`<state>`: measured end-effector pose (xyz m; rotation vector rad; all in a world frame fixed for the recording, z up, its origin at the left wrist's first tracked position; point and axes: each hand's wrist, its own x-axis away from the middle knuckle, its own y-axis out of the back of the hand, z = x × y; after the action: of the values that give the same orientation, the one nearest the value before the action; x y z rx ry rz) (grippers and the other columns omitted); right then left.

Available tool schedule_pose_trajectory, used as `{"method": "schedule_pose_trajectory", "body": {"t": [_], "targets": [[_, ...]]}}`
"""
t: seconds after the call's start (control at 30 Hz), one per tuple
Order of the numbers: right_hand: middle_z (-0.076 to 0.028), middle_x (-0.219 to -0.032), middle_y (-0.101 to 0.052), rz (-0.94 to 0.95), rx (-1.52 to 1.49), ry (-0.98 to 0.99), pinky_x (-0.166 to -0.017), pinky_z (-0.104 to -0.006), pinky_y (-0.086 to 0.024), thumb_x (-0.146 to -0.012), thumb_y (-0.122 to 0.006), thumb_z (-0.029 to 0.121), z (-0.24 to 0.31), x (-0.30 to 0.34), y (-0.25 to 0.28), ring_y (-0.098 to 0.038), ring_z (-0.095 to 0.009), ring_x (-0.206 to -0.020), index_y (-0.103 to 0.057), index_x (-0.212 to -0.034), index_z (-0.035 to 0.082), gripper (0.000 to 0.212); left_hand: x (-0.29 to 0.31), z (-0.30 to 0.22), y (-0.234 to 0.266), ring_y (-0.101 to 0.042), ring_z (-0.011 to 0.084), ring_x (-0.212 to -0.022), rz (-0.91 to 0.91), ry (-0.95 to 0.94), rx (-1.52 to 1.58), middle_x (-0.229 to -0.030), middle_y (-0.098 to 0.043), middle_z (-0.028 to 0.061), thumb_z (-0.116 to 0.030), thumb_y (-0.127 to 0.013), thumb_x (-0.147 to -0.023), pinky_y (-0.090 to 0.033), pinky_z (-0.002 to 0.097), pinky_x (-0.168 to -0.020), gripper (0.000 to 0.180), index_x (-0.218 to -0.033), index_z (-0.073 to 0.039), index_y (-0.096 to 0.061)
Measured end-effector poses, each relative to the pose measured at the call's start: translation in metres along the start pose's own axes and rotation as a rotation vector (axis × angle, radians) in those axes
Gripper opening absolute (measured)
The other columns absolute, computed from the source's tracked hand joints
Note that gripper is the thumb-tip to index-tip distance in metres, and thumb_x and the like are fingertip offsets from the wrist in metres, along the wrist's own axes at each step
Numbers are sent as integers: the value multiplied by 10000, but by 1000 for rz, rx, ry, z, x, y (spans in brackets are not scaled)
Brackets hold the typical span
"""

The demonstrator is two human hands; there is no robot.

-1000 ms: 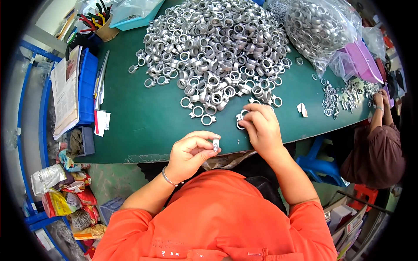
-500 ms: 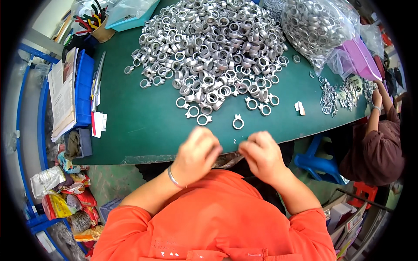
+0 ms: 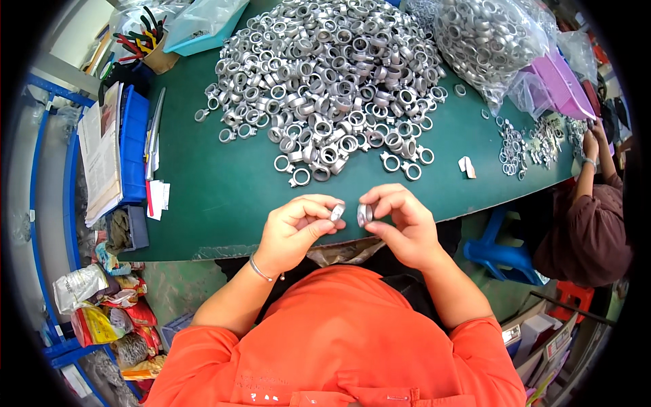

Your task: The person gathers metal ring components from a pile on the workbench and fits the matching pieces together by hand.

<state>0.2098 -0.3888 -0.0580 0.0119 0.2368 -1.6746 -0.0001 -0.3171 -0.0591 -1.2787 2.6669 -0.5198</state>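
Note:
Between thumb and fingers, my left hand pinches a small silver metal ring just above the near edge of the green table. Facing it, my right hand grips another metal ring, seen nearly edge-on. The two rings are a short gap apart, and fingers partly cover both. Beyond my hands rises a large pile of similar metal rings, many with a small lug on one side. A few loose rings lie at the pile's near edge.
A clear bag of rings and a pink bin stand at the back right. Small parts lie near a co-worker's hand. On the left are a blue bin with papers and a pot of pliers.
Two loose rings near the table's front are gone from their places. My hands have turned and spread slightly, and a ring now shows in each.

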Motion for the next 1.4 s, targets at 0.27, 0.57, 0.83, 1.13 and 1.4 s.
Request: {"method": "schedule_pose_trajectory", "body": {"t": [0.27, 0.57, 0.83, 1.13, 1.4], "targets": [[-96, -1020, -601, 571, 731, 161, -832, -387, -490, -750, -668, -23, 31, 29, 20, -574, -301, -962, -629, -945, 49, 211, 26, -3, -26, -672, 279, -896, 348, -234, -861, -1085, -649, 144, 10, -749, -778, -562, 341, -776, 209, -967, 3, -660], [-167, -1265, -566, 63, 1072, 533, -949, -449, -471, -826, -666, 97, -4, -70, -24, -539, -365, -1181, -612, -1177, 25, 363, -60, -8, 15, -434, 430, -1268, -288, -424, -1453, -1330, -499, 228, -130, -781, -762, -334, 487, -1106, 659, -1337, 11, -491], [-167, -1265, -572, 75, 961, 381, -899, -427, -499, -796, -604, -15, -17, -29, -13, -570, -360, -1072, -603, -1185, -12, 389, -29, 8, -9, -381, 457, -1358, -49, -388, -1302, -1441, -473, 203, -178, -770, -785, -229, 542, -1165, 660, -1368, -14, -509], [-142, -984, -586, -115, 965, 240, -766, -440, -488, -825, -603, -39, -5, -34, -4, -575, -344, -886, -612, -1125, 8, 304, -39, 8, -20, -451, 379, -1325, -120, -466, -1370, -1257, -639, 51, -136, -796, -734, -253, 631, -1077, 227, -945, -107, -720], [-110, -951, -595, -178, 1085, 311, -754, -402, -503, -691, -780, 43, -3, -38, 13, -591, -317, -889, -651, -1015, 18, 349, -29, -2, -21, -574, 373, -1181, -164, -539, -1293, -1244, -639, 115, -51, -780, -732, -355, 554, -1043, 151, -857, -84, -701]]}}
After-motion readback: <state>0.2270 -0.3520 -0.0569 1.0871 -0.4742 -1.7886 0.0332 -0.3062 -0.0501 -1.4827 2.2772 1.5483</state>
